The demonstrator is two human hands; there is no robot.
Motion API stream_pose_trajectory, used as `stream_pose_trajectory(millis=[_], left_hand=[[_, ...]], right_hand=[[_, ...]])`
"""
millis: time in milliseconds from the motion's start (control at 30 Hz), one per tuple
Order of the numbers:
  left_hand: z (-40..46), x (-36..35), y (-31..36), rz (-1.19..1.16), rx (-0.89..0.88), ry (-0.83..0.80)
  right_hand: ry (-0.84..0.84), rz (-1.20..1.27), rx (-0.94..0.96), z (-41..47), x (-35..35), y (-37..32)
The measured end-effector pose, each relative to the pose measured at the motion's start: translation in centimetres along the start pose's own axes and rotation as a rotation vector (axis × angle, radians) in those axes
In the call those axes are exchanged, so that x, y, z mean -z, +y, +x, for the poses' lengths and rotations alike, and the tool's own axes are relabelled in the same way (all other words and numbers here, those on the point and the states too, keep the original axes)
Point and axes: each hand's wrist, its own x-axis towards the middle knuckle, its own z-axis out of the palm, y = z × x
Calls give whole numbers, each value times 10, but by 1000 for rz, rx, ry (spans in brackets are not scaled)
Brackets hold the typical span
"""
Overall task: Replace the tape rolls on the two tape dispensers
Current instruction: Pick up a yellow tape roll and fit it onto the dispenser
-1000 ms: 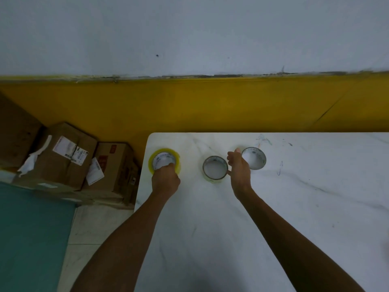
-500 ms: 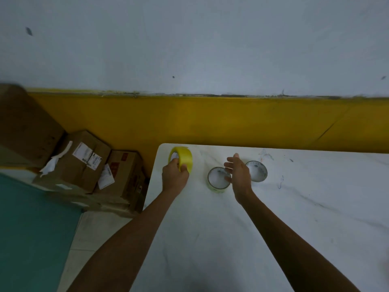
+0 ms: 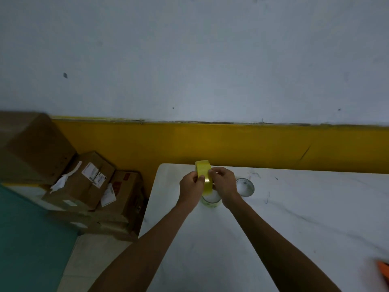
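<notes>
Both hands, left hand (image 3: 190, 187) and right hand (image 3: 224, 183), pinch upright yellow tape roll (image 3: 203, 177) (seemingly edge-on).

Yellow tape roll (image 3: 203, 175), white grey-veined marble table (image 3: 294, 218), brown boxes (image 3: 92, 182), yellow-banded wall (image 3: 252, 144).

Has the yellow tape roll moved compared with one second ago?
Yes. The yellow tape roll left the white table's corner, lifted rightward, above the clear tape roll.
</notes>
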Motion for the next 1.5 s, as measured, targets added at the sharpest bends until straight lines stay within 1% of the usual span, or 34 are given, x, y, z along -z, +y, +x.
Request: stream_pose_trajectory(millis=[467, 733, 933, 1200, 1367, 1500], left_hand=[[-45, -14, 26, -23, 47, -4], [-97, -33, 27, -50, 57, 15], [-130, -44, 38, -49, 45, 20], [-212, -66, 39, -82, -5, -16], [-281, -91, 39, -92, -5, -58], [-329, -121, 42, -85, -8, -109]], right_hand=[[-16, 70, 31, -30, 41, 6], [-67, 113, 31, -62, 72, 21], [-50, 144, 64, -89, 99, 26], [11, 129, 107, -151, 145, 59], [49, 130, 111, -209, 193, 82], [111, 139, 87, -248, 237, 103]])
